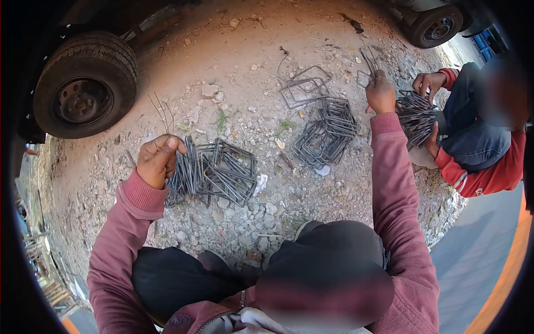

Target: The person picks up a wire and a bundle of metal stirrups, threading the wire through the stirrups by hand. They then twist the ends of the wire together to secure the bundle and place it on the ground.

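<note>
My left hand (pixel 158 158) is closed in a pinch on several thin tie wires (pixel 162 114), whose ends stick up above the fingers. Right beside it lies a bundle of bent steel stirrups (pixel 228 170), rectangular and dark grey, on the stony ground. Out at the right, my right hand (pixel 381 96) is wrapped round a bent steel stirrup (pixel 367 60), with its thin rods pointing away from me. Something small and red shows below that fist; I cannot make out what it is. Between my arms rests a second pile of stirrups (pixel 328 133).
A co-worker in a red sleeve (pixel 481 181) crouches at the right, both hands on a stack of stirrups (pixel 417 118). Looser stirrups (pixel 305 88) lie farther out. Vehicle wheels stand at the upper left (pixel 83 86) and upper right (pixel 436 26). Rubble covers the ground.
</note>
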A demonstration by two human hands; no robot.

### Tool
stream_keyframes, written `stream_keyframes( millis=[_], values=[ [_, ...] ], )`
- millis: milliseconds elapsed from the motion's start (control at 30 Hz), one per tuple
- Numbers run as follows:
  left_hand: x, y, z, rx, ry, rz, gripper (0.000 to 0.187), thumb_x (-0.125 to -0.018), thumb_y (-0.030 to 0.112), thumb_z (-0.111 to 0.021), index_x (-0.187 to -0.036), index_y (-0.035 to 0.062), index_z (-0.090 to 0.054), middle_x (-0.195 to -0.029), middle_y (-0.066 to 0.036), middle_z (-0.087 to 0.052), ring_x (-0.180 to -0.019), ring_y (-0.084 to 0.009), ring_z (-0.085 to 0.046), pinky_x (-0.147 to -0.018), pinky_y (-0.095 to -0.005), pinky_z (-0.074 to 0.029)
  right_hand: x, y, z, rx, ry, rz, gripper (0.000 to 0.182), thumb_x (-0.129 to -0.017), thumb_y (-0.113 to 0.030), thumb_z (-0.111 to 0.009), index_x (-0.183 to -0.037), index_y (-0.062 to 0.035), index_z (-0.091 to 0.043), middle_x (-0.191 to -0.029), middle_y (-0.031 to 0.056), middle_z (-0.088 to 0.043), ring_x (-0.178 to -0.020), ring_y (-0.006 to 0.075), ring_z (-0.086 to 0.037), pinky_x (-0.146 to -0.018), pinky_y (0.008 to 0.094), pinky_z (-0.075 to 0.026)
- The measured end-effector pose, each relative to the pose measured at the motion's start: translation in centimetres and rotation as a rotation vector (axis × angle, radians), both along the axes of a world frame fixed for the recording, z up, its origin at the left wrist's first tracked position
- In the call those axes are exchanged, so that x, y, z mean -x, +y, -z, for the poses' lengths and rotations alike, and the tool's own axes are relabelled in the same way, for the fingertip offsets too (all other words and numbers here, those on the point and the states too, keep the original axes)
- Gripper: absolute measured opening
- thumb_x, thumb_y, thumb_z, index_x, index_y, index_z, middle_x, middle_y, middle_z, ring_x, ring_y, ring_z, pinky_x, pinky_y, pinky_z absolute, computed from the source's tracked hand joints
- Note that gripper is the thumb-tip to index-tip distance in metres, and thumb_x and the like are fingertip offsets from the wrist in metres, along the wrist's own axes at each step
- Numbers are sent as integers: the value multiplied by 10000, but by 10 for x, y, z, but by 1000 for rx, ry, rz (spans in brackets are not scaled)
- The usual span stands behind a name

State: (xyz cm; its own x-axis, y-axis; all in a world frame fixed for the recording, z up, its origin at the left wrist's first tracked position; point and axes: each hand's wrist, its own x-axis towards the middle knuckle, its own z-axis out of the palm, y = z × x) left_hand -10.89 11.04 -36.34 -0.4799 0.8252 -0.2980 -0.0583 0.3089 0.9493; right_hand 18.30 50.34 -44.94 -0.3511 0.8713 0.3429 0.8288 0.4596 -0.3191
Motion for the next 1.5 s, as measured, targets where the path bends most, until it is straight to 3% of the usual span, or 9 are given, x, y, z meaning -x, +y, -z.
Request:
stream_keyframes(
  millis=[67, 200, 333, 533, 600, 900, 1100, 1333, 1500],
  values=[
    [0, 1, -1, 8, 6, 9, 343, -905, 306, -465, -766, 11, -571, -423, 57, -312, -354, -29, -218, -357, -201, -179, 24, 0, 32, 141, -144, 35, 363, -873, -268, -339, -976, 5, -554, -804, 262, -601, -797, 435, -575, -725, 472, -449],
    [-2, -3, -5, 17, 32, 16, 333, -906, 309, -465, -776, 13, -547, -440, 58, -289, -363, -34, -202, -362, -205, -170, 52, -39, 106, 523, -697, 27, 490, -719, -416, -573, -1077, -82, -583, -1002, 155, -621, -951, 307, -591, -804, 387, -470],
    [-3, -10, -8, 48, 20, -2, 337, -899, 299, -478, -792, -3, -582, -447, 53, -342, -372, -30, -248, -371, -198, -195, 60, -37, 90, 719, -862, -14, 369, -732, -286, -568, -1052, -112, -623, -1125, 99, -583, -1050, 245, -556, -863, 340, -448],
    [-5, -5, -4, 46, -27, 16, 337, -898, 305, -480, -791, 4, -588, -456, 54, -350, -383, -27, -257, -376, -201, -198, -9, 9, 130, 474, -577, -137, 302, -644, -173, -594, -919, -61, -652, -939, 100, -646, -891, 219, -615, -743, 300, -470],
    [-6, -5, -1, 37, -5, 47, 344, -902, 312, -471, -778, 3, -560, -452, 56, -329, -372, -33, -235, -372, -202, -184, -53, 5, 91, 984, 204, -88, 275, -616, -85, -581, -876, -5, -624, -801, 82, -639, -718, 181, -601, -658, 286, -458],
    [-40, 32, 20, -108, 139, 298, 309, -889, 232, -498, -718, -5, -598, -601, -10, -528, -578, -79, -471, -566, -226, -387, -23, -97, -37, 1314, 806, -495, 247, -767, -25, -523, -1010, 19, -518, -726, 39, -569, -584, 98, -510, -594, 207, -419],
    [-52, 46, 24, 183, 168, 411, 284, -874, 221, -512, -695, 18, -599, -672, -41, -574, -673, -96, -508, -675, -239, -408, 47, -147, -138, 1146, 594, -674, 175, -813, -67, -534, -970, 4, -505, -724, 14, -539, -608, 68, -498, -563, 208, -400],
    [-54, 44, 10, 228, 227, 426, 295, -868, 247, -509, -679, 38, -596, -630, -56, -560, -612, -110, -485, -632, -253, -404, 102, -190, -156, 351, 21, -932, 227, -710, -80, -576, -874, 46, -483, -709, 251, -535, -653, 424, -524, -589, 407, -427],
    [-53, 40, 19, 151, 193, 350, 226, -858, 173, -507, -751, 18, -631, -683, -65, -608, -645, -100, -524, -656, -249, -427, 102, -247, -142, 248, -102, -938, 223, -702, -58, -573, -866, 50, -469, -671, 236, -554, -631, 428, -549, -553, 467, -430]
  ],
)
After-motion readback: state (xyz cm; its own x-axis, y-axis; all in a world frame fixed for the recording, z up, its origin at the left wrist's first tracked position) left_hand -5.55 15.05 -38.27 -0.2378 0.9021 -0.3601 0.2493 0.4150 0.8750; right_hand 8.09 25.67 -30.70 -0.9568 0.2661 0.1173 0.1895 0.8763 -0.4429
